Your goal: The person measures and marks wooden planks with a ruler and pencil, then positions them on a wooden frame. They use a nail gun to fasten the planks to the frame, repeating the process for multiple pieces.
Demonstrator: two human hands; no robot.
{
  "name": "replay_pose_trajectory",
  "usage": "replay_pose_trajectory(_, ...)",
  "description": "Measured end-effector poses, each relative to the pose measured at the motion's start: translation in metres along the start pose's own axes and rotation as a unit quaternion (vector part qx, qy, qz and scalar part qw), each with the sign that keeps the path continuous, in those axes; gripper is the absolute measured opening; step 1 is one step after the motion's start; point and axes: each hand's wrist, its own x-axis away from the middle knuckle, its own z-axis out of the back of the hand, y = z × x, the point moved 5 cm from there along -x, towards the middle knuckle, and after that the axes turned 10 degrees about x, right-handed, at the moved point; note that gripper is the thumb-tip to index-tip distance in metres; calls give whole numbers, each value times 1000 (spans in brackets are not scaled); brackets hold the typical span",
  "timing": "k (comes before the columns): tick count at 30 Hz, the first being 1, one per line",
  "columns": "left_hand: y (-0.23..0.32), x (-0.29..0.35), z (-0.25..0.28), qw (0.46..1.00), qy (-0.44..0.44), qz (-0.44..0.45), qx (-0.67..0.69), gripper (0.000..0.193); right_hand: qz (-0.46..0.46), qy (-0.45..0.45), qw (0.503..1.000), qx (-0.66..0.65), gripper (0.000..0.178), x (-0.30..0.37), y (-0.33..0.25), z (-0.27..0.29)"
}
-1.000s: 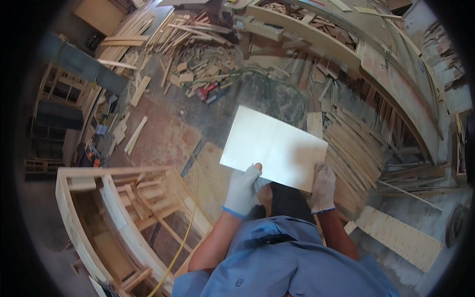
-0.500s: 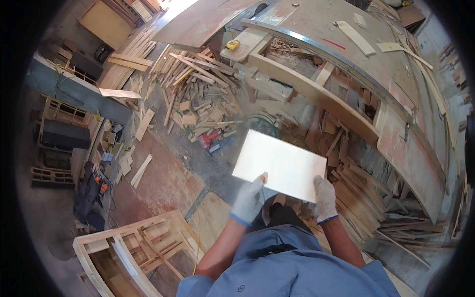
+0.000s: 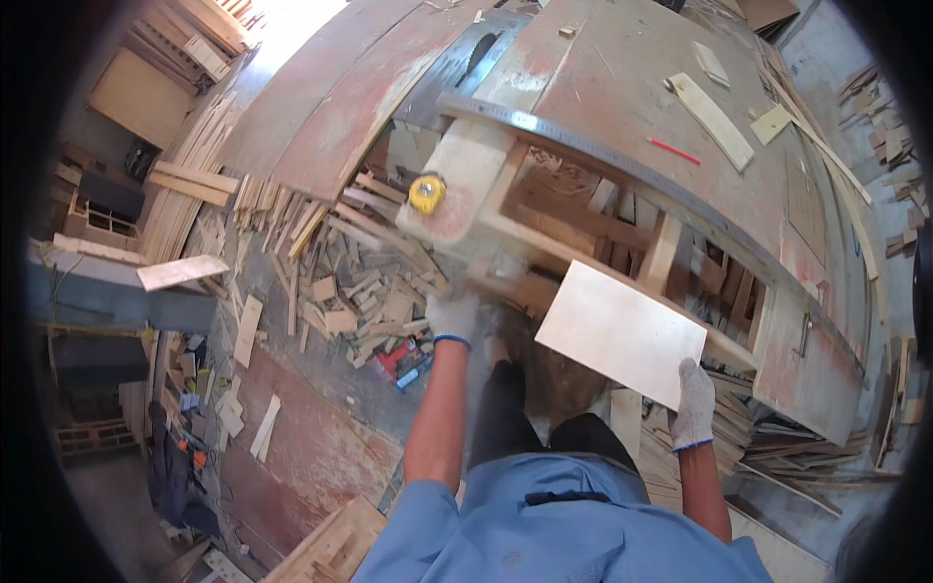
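My right hand (image 3: 692,406), in a white knit glove, grips the lower right corner of a pale rectangular wooden board (image 3: 622,332). The board is tilted in front of me, overlapping the near side of the saw table's wooden frame. My left hand (image 3: 453,313), gloved with a blue cuff, is off the board and reaches forward on the left, above the floor scraps. Motion smears its fingers, so what it may touch is unclear. Beyond it a yellow tape measure (image 3: 427,193) rests on the table's rounded corner.
A circular saw blade (image 3: 476,54) rises from the big worn saw table (image 3: 583,73). A long metal fence (image 3: 607,151) crosses it, with a red pencil (image 3: 673,151) behind. Wood offcuts (image 3: 364,306) and a red power tool (image 3: 394,360) lie on the floor; a wooden frame (image 3: 330,544) stands near left.
My left hand has let go of the board and moved forward and left. The right hand has carried the board to the right, and I am now closer to the saw table.
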Motion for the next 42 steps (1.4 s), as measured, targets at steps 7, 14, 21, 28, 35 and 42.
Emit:
replay_pose_trajectory(7,14,-105,-8,983,154,-19,-101,68,-21,-33,999,19,41,-56,-55,-63)
replay_pose_trajectory(14,16,-127,-33,984,141,-17,-109,56,-34,-47,998,-10,37,-120,-106,-128)
replay_pose_trajectory(21,31,-91,-27,950,270,-59,-146,47,-12,-88,996,-21,38,-205,-124,-171)
replay_pose_trajectory(28,-13,9,-141,830,362,98,-413,41,33,-100,994,19,38,-284,-139,-230)
replay_pose_trajectory(35,-109,-110,-298,904,89,105,-404,56,45,-79,996,-19,45,-356,-135,-289)
replay_pose_trajectory(42,-116,-242,-316,932,76,137,-328,52,-4,-90,988,126,46,-380,-165,-329)
